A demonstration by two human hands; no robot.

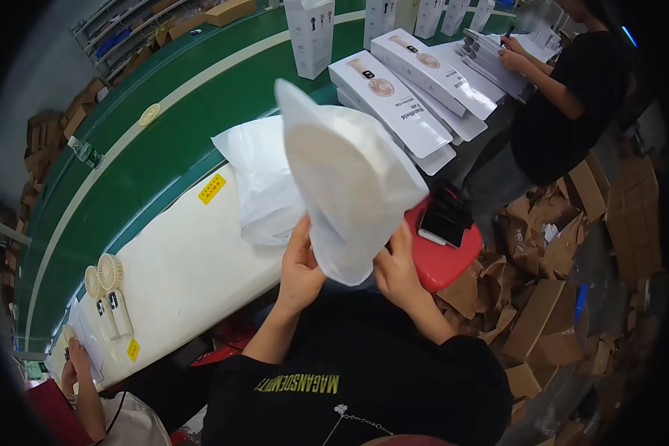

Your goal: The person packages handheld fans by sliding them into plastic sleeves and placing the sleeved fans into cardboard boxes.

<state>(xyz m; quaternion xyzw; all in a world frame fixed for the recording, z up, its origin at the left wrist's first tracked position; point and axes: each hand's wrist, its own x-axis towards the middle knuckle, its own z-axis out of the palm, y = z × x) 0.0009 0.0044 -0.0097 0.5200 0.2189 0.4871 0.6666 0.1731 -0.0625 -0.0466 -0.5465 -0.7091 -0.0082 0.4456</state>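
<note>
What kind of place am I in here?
Probably a small-goods packing line: labelled handheld fan boxes are stacked by a long green work surface, loose fans lie on the white table, and brown cardboard litters the floor.

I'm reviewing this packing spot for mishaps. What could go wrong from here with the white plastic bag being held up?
The white plastic bag might slip, since the left hand and right hand grip it only near its lower end. The white printed fan boxes lie unevenly stacked just beyond it, so a bump could slide them. The black flat device on the red seat, near the right hand, could get knocked off.
</note>
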